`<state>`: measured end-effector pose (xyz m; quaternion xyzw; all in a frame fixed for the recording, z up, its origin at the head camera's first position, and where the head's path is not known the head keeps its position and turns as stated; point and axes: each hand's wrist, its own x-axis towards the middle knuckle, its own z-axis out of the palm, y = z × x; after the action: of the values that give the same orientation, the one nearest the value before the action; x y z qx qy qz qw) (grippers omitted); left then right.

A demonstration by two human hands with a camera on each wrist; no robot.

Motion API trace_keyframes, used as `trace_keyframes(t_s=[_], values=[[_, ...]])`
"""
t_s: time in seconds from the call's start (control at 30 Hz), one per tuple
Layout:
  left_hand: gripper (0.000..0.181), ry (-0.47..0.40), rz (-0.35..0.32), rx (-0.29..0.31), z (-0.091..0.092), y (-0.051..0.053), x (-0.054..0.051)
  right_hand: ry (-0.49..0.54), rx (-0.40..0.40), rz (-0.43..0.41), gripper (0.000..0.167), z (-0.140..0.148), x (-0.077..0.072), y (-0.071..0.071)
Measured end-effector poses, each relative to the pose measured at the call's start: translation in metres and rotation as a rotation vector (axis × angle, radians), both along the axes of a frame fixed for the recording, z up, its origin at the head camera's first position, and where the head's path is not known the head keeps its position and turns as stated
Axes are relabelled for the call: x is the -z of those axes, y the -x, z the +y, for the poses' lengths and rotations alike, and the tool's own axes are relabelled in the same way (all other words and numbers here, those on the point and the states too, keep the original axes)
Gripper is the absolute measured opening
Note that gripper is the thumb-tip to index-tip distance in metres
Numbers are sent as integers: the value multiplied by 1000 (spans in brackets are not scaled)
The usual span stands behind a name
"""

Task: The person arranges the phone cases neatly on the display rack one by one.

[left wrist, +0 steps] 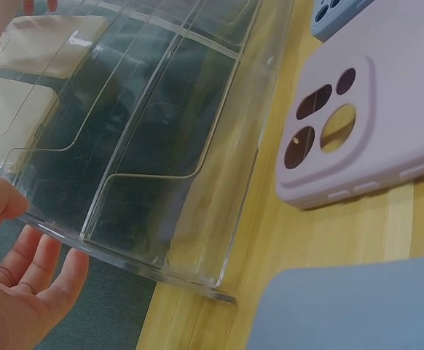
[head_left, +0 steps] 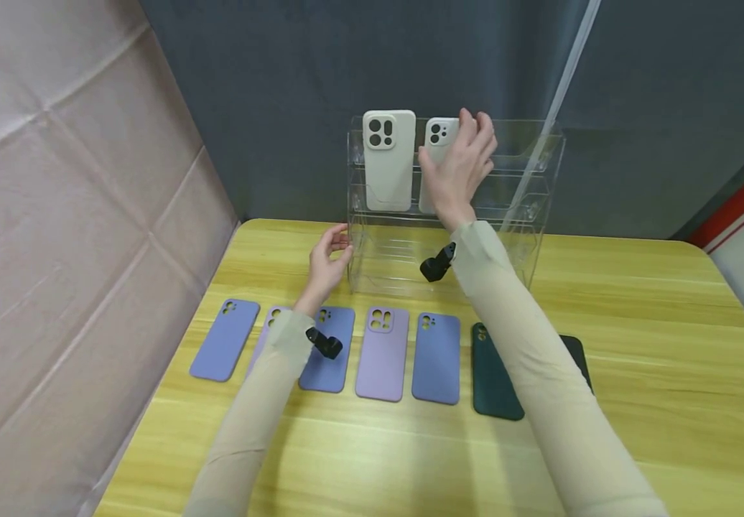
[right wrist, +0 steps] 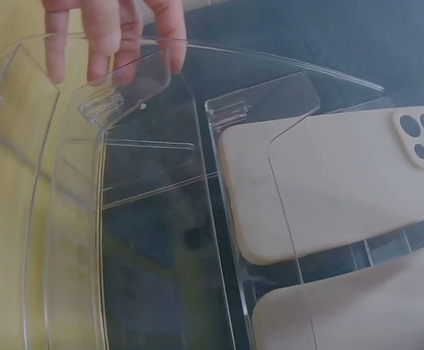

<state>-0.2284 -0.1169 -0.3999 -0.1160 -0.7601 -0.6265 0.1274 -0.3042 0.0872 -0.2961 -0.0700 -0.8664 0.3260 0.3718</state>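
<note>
A clear acrylic tiered display rack [head_left: 449,266] stands at the back of the table. My right hand [head_left: 459,161] is at its top tier, thumb and fingers about the edges of a white phone case [head_left: 438,147], partly covering it. Left of that leans another white phone case [head_left: 389,161], upright with its camera cutouts at the top. My left hand [head_left: 328,262] holds the rack's left side panel; in the left wrist view its thumb [left wrist: 8,200] and fingers lie on either side of the edge.
Phone cases lie in a row before the rack: a blue case [head_left: 225,341], a lilac case [head_left: 381,355], another blue case [head_left: 436,359], a dark green case [head_left: 495,380] and others partly under my sleeves. A grey curtain [head_left: 268,108] hangs behind; a pale quilted wall [head_left: 75,251] borders the left.
</note>
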Motion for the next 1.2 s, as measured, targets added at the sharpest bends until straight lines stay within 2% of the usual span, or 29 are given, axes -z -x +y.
trace_keyframes(t_s=[0.33, 0.57, 0.93, 1.2], values=[[39, -2, -10, 2, 0, -1, -2, -47, -109, 131, 68, 11, 2, -16], [38, 3, 7, -3, -2, -1, -1, -59, -170, 226, 66, 17, 6, -27], [38, 10, 0, -2, -4, 1, 0, -82, -227, 194, 68, 28, 16, -50], [39, 14, -3, 2, -6, 2, 0, -76, -262, 220, 65, 38, 23, -63]])
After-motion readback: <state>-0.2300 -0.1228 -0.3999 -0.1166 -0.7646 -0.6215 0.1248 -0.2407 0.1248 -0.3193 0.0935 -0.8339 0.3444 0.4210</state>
